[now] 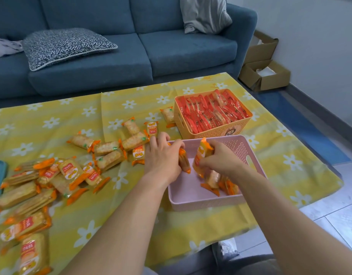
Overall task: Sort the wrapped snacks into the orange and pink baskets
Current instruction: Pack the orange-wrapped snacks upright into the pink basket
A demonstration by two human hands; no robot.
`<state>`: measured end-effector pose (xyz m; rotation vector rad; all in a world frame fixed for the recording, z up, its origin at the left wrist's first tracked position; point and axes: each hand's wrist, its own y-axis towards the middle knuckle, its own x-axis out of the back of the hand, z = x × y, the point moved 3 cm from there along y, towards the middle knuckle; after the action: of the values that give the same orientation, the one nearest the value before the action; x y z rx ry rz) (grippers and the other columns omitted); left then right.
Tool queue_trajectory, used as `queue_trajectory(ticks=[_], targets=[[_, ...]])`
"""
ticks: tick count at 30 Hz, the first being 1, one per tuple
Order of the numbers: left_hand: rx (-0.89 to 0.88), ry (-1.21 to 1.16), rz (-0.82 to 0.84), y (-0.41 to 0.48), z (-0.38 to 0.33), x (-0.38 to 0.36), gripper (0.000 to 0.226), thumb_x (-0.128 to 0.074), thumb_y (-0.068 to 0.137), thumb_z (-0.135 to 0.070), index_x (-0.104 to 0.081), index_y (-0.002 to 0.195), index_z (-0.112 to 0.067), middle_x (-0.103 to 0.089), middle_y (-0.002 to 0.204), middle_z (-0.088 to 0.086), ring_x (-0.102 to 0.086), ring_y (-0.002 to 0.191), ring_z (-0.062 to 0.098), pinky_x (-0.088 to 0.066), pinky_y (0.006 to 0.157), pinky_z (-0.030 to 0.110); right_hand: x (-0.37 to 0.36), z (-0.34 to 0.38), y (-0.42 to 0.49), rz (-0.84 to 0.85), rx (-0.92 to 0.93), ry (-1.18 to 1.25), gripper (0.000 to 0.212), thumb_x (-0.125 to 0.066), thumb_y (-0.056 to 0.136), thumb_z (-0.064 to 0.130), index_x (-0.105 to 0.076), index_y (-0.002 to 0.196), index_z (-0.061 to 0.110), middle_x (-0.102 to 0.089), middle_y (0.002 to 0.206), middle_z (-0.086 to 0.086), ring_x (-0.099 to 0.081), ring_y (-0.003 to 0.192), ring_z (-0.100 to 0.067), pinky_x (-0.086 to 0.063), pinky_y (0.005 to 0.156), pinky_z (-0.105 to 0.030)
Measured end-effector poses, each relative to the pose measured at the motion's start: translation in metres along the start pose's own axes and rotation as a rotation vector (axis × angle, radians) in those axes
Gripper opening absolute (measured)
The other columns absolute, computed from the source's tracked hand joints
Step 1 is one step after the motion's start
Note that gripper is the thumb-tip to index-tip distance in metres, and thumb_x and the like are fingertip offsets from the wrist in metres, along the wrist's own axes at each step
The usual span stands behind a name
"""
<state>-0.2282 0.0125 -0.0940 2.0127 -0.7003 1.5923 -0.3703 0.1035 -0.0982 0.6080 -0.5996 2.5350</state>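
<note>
Yellow-wrapped snacks (70,171) go into the pink basket (238,147) under my hands. My left hand (161,159) grips one pack (184,162) and my right hand (220,161) pinches a second pack (202,153) upright, probably to stand them in rows. Loose ones wait beyond my left hand.

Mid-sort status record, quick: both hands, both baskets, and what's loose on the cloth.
left hand: grips an orange-yellow pack at the pink basket's left rim
right hand: grips a second pack, held upright over the pink basket
pink basket: small heap of packs in its near right corner
orange basket: filled with red-wrapped snacks
loose packs: many, on the yellow cloth left of the baskets
</note>
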Motion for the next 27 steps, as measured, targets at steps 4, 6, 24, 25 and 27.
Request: queue_trajectory(ticks=[4, 6, 24, 25, 27], targets=[[0.025, -0.049, 0.048, 0.0, 0.0, -0.002, 0.062, -0.074, 0.067, -0.06, -0.052, 0.124, -0.045, -0.03, 0.141, -0.001, -0.03, 0.127, 0.03, -0.032, 0.105, 0.042, -0.013, 0.001, 0.01, -0.039, 0.139, 0.003, 0.03, -0.062, 0.062, 0.009, -0.072, 0.077, 0.032, -0.065, 0.061, 0.011, -0.059, 0.06, -0.014, -0.048, 0.061, -0.035], [0.018, -0.073, 0.048, 0.001, -0.003, -0.003, 0.064, -0.071, 0.066, -0.071, -0.056, 0.121, -0.045, -0.029, 0.14, -0.004, -0.029, 0.127, 0.029, -0.031, 0.105, 0.043, -0.015, -0.001, 0.014, -0.078, 0.122, -0.002, 0.037, -0.066, 0.068, 0.004, -0.076, 0.089, 0.032, -0.073, 0.075, 0.009, -0.066, 0.073, -0.014, -0.054, 0.069, -0.037], [-0.199, 0.009, -0.094, -0.003, -0.021, 0.0, 0.067, -0.059, 0.089, -0.021, -0.032, 0.144, -0.05, -0.054, 0.122, -0.014, -0.042, 0.113, 0.023, -0.029, 0.088, 0.041, 0.01, -0.016, 0.013, -0.115, 0.021, -0.457, 0.031, -0.06, 0.077, 0.006, -0.075, 0.103, 0.013, -0.075, 0.099, -0.009, -0.069, 0.098, -0.03, -0.056, 0.082, -0.036], [-0.215, 0.019, -0.093, -0.003, -0.022, 0.0, 0.064, -0.057, 0.091, -0.023, -0.033, 0.144, -0.05, -0.053, 0.121, -0.013, -0.042, 0.112, 0.024, -0.03, 0.089, 0.042, 0.01, -0.019, 0.011, -0.048, 0.01, -0.517, 0.041, -0.064, 0.075, 0.01, -0.072, 0.115, 0.017, -0.074, 0.107, -0.007, -0.068, 0.103, -0.029, -0.056, 0.084, -0.036], [-0.229, 0.019, -0.087, -0.004, -0.023, -0.002, 0.053, -0.054, 0.095, -0.031, -0.036, 0.142, -0.05, -0.051, 0.117, -0.01, -0.041, 0.111, 0.024, -0.03, 0.089, 0.042, 0.008, -0.022, 0.009, 0.048, 0.011, -0.663, 0.065, -0.07, 0.069, 0.017, -0.06, 0.133, 0.024, -0.069, 0.121, -0.005, -0.065, 0.111, -0.029, -0.056, 0.087, -0.037]])
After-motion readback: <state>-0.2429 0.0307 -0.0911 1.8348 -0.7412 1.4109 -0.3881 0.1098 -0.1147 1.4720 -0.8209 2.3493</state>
